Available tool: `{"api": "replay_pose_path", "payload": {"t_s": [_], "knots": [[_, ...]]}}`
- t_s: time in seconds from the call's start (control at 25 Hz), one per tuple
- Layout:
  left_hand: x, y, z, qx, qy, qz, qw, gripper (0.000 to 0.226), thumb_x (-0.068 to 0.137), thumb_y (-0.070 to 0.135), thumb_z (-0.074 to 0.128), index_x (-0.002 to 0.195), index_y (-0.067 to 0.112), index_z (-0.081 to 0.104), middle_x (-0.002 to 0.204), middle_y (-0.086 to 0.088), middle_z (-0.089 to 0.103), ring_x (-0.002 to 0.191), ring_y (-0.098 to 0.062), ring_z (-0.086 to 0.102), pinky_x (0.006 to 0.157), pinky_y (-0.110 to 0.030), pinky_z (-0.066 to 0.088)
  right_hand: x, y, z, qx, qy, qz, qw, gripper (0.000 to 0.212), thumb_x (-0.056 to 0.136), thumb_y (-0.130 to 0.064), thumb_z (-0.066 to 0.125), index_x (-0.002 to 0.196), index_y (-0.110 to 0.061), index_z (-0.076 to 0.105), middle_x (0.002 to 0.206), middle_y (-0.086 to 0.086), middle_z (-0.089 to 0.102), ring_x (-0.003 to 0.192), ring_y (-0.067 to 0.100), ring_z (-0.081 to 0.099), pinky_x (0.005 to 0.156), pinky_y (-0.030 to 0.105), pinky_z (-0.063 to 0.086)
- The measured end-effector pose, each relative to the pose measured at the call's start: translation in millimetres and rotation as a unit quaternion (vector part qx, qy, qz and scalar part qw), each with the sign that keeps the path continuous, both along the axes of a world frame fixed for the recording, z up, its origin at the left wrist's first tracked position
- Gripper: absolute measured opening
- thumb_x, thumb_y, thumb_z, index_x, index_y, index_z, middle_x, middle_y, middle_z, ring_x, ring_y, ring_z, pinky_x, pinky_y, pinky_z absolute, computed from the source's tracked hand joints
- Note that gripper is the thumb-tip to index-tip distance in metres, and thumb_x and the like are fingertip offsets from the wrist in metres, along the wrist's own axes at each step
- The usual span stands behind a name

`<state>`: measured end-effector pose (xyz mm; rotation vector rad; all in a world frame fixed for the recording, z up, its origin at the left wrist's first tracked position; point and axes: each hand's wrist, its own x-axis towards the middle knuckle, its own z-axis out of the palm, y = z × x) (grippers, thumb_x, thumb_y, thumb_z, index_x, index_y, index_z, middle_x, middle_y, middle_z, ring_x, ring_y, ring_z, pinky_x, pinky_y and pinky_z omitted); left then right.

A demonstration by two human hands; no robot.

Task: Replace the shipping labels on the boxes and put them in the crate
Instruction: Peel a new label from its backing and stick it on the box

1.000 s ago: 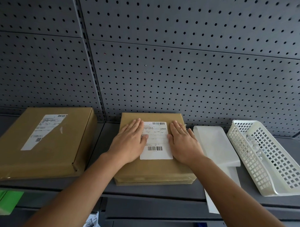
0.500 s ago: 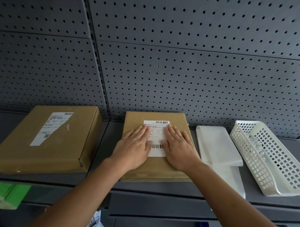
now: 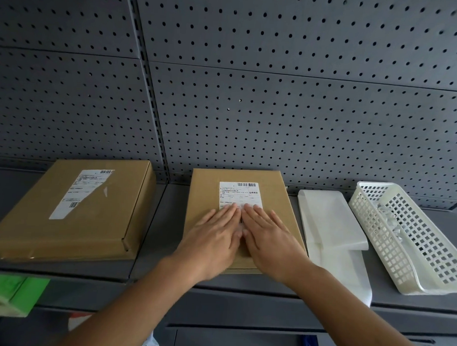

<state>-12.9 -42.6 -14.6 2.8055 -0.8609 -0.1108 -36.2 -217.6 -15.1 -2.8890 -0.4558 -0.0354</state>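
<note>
A flat brown cardboard box [image 3: 271, 184] lies on the grey shelf [image 3: 244, 284] in the middle, with a white shipping label [image 3: 238, 195] on its top. My left hand [image 3: 212, 239] and my right hand [image 3: 268, 237] lie side by side with flat fingers, pressing on the lower half of that label and hiding it. A larger brown box [image 3: 72, 229] sits to the left, bearing a torn white label [image 3: 84, 191]. A white perforated crate [image 3: 411, 238] stands at the right.
White backing sheets [image 3: 329, 223] lie between the middle box and the crate, one hanging over the shelf edge. A grey pegboard wall [image 3: 251, 83] closes the back. Something green [image 3: 10, 294] sits below the shelf at the lower left.
Both hands have slid together toward the label's middle and down toward me, uncovering the label's upper part. The boxes have not moved on the shelf.
</note>
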Motion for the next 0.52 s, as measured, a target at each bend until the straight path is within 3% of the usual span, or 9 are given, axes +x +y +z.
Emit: {"api": "replay_pose_path", "payload": {"t_s": [0.12,0.36,0.52], "knots": [[-3.9,3.4,-7.3,0.020,-0.019,0.006,1.000,0.080,0.087,0.053,-0.019,0.159,0.020,-0.007,0.166,0.006,-0.013,0.151,-0.003,-0.015,0.126,-0.032,-0.002,-3.9,-2.0,-7.9,-0.023,0.003,-0.017,1.000,0.068,0.098,-0.051,-0.004,0.158,-0.022,0.010,0.164,-0.008,0.004,0.151,0.006,-0.003,0.122,0.033,-0.006],[-3.9,19.9,-5.3,0.035,-0.003,0.054,0.998,0.075,0.090,0.056,-0.016,0.156,0.021,-0.015,0.163,0.008,-0.020,0.149,-0.002,-0.019,0.124,-0.030,-0.008,-8.2,-25.2,-16.2,-0.013,0.008,-0.085,0.996,0.080,0.089,-0.061,-0.006,0.158,-0.024,0.009,0.165,-0.011,0.003,0.151,0.004,-0.003,0.124,0.036,-0.001],[-13.9,17.6,0.2,0.009,0.004,0.048,0.999,0.069,0.096,0.052,-0.007,0.156,0.021,-0.016,0.163,0.009,-0.021,0.148,-0.001,-0.022,0.125,-0.030,-0.009,-20.5,-19.2,-5.4,0.004,0.004,-0.067,0.998,0.069,0.098,-0.055,0.006,0.158,-0.022,0.008,0.164,-0.010,-0.001,0.151,0.005,-0.007,0.124,0.034,-0.005]]}}
